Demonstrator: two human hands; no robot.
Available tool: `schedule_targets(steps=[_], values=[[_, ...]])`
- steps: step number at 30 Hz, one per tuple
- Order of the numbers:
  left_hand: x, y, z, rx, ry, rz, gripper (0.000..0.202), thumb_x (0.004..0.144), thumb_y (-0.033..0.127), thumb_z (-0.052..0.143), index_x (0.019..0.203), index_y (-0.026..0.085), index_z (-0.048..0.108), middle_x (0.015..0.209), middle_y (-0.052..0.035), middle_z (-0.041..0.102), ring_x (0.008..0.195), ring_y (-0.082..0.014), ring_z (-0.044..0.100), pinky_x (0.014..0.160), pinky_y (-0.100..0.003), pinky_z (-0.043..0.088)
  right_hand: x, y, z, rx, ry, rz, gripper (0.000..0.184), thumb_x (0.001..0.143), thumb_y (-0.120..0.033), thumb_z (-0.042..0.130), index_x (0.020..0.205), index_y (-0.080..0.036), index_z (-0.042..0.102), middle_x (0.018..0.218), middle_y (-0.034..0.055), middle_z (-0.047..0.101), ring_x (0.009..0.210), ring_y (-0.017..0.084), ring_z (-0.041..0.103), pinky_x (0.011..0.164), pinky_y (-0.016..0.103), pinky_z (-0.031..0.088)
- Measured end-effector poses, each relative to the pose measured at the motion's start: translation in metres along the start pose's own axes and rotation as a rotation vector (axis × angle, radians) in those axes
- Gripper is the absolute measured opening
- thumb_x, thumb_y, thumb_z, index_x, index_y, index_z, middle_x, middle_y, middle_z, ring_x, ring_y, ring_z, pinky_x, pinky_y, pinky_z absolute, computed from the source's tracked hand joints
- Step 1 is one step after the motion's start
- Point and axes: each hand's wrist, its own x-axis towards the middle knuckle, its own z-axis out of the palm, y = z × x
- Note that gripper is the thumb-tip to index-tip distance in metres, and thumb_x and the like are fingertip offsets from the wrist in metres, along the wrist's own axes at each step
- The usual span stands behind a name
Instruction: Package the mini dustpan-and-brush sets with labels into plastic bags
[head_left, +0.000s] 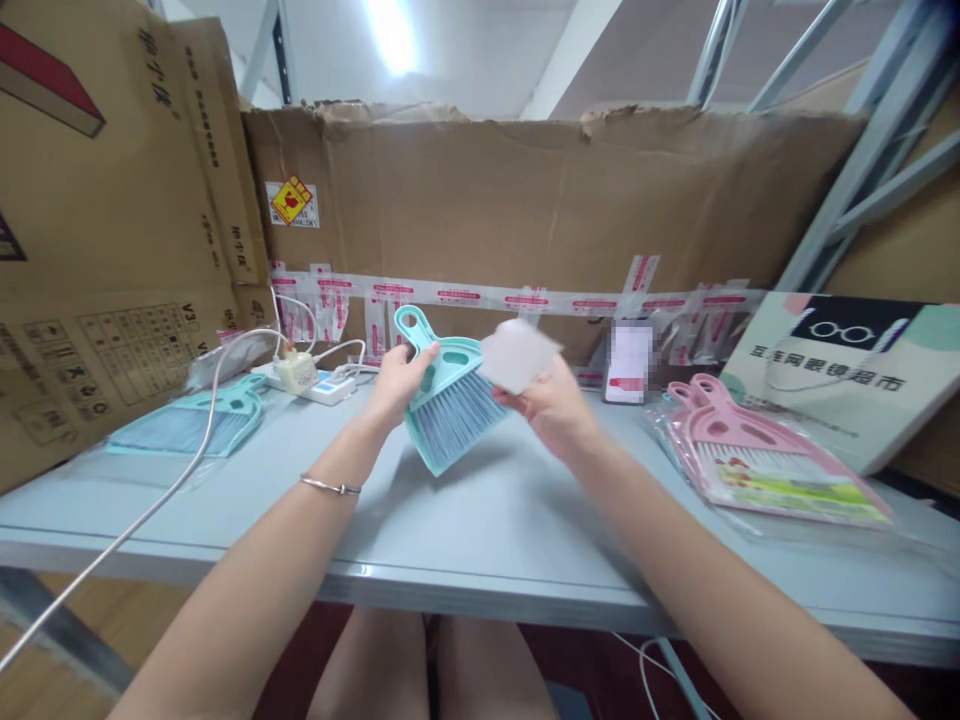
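My left hand (401, 380) is closed round the handle of a small teal brush and dustpan set (450, 405), holding it tilted above the grey table (487, 520). My right hand (551, 410) pinches a pale, blurred square sheet (517, 355) just to the right of the brush, fingers pressed on its lower edge. The sheet overlaps the top right corner of the teal set.
A second teal dustpan set (187, 425) lies at the left by a white power strip (307, 380) and cables. Pink dustpan sets in clear bags (750, 460) lie at the right. A phone (628, 365) leans on the taped cardboard wall (525, 210). A printed box (855, 370) stands far right.
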Motion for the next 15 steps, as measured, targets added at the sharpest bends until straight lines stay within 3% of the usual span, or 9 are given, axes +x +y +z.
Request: schedule_targets(steps=[4, 8, 11, 15], values=[[-0.002, 0.000, 0.006, -0.175, 0.004, -0.071, 0.030, 0.071, 0.041, 0.068, 0.079, 0.015, 0.057, 0.071, -0.0021, 0.062, 0.063, -0.0134, 0.057, 0.059, -0.024, 0.045, -0.011, 0.036, 0.022, -0.215, 0.024, -0.133, 0.049, 0.066, -0.024, 0.071, 0.102, -0.026, 0.039, 0.088, -0.0026, 0.062, 0.072, 0.014, 0.064, 0.065, 0.029, 0.053], [-0.007, 0.005, 0.009, -0.245, -0.039, -0.110, 0.030, 0.073, 0.042, 0.067, 0.080, 0.016, 0.054, 0.076, -0.0033, 0.065, 0.066, -0.0146, 0.061, 0.062, -0.027, 0.049, -0.007, 0.044, 0.015, -0.356, 0.053, -0.261, 0.043, 0.071, -0.028, 0.066, 0.104, -0.025, 0.038, 0.093, 0.0009, 0.061, 0.071, 0.016, 0.064, 0.065, 0.031, 0.051], [-0.010, 0.008, 0.007, -0.195, -0.063, -0.119, 0.039, 0.066, 0.047, 0.073, 0.082, 0.015, 0.058, 0.081, -0.0061, 0.068, 0.071, -0.0178, 0.064, 0.067, -0.030, 0.051, 0.000, 0.042, 0.008, -0.427, 0.104, -0.312, 0.044, 0.070, -0.028, 0.066, 0.104, -0.025, 0.038, 0.092, 0.0014, 0.061, 0.068, 0.015, 0.061, 0.063, 0.030, 0.050], [-0.014, 0.010, 0.004, -0.201, -0.321, -0.119, 0.048, 0.053, 0.039, 0.082, 0.091, 0.013, 0.066, 0.096, -0.0105, 0.070, 0.086, -0.0232, 0.066, 0.078, -0.035, 0.053, 0.006, 0.042, 0.001, -0.550, 0.157, -0.376, 0.043, 0.073, -0.028, 0.063, 0.107, -0.024, 0.037, 0.084, -0.0001, 0.059, 0.069, 0.016, 0.057, 0.065, 0.032, 0.047]])
